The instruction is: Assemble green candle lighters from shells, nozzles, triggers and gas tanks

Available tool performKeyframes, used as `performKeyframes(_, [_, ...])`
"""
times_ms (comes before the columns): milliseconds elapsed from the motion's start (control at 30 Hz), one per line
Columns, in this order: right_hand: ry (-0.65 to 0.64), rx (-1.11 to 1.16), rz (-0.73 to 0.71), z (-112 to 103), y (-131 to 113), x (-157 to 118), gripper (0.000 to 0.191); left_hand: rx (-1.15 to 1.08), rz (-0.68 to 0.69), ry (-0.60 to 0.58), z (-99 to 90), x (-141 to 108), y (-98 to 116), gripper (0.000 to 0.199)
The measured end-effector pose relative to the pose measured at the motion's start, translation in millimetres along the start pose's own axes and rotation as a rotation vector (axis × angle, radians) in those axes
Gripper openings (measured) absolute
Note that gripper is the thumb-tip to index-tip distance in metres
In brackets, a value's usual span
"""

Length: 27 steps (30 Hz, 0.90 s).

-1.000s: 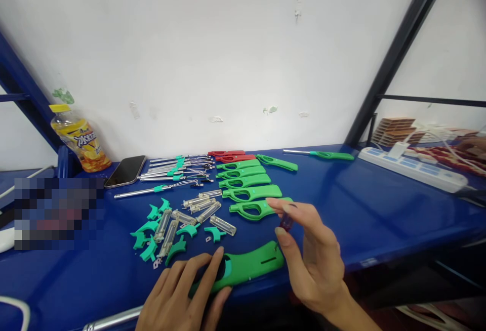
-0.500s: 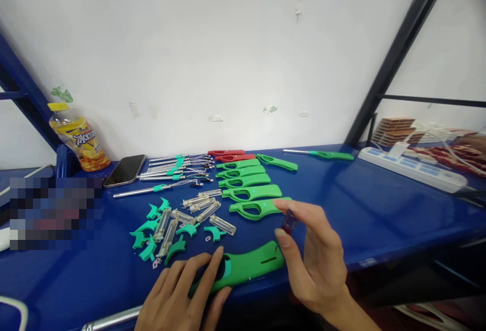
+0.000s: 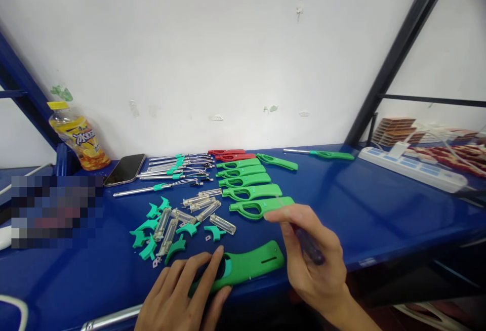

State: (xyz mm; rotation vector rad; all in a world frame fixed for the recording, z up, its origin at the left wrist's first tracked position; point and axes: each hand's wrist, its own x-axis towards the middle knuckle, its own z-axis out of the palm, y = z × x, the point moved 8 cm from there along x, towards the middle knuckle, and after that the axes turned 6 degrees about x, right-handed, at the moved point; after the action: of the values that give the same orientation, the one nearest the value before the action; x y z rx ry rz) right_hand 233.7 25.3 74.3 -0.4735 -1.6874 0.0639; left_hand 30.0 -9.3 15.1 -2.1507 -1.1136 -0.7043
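Note:
My left hand (image 3: 186, 290) presses on the near green lighter body (image 3: 254, 265) at the table's front edge, its fingers over the trigger opening; a metal tube (image 3: 114, 318) sticks out to its left. My right hand (image 3: 315, 255) is closed around a dark purple-handled tool (image 3: 309, 245), just right of and above the lighter's rounded end. The tool's thin tip is blurred. Beyond my hands lie a row of green shells (image 3: 261, 191), two red shells (image 3: 235, 157), teal triggers (image 3: 215, 232), clear fuel tanks (image 3: 223, 224) and metal tubes with wires (image 3: 142, 190).
A drink bottle (image 3: 81, 138) and a phone (image 3: 124, 170) stand and lie at the back left. A green lighter with a tube (image 3: 332, 155) lies at the back. A white power strip (image 3: 413, 169) is on the right. A white cable (image 3: 15, 305) curves at the lower left.
The tool in my right hand has swung from pointing at the camera to lying along the fingers, its handle now in the palm. My left hand and the green lighter have stayed put.

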Motion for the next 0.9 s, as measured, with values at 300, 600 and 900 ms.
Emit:
performKeyframes(300, [-0.142,-0.303,0.205,-26.9,-4.9,17.0,0.025,0.027,-0.01,0.009,0.0,1.2,-0.2,0.039])
performKeyframes(600, [-0.517,-0.32,0.373,-17.8,31.4,-21.5,0.001,0.006,-0.041,0.014,-1.1,1.6,0.2,0.04])
performKeyframes(900, [-0.495,-0.278,0.445,-14.8,40.8,-21.8,0.013,-0.037,-0.118,-0.008,1.3,-0.3,1.5,0.038])
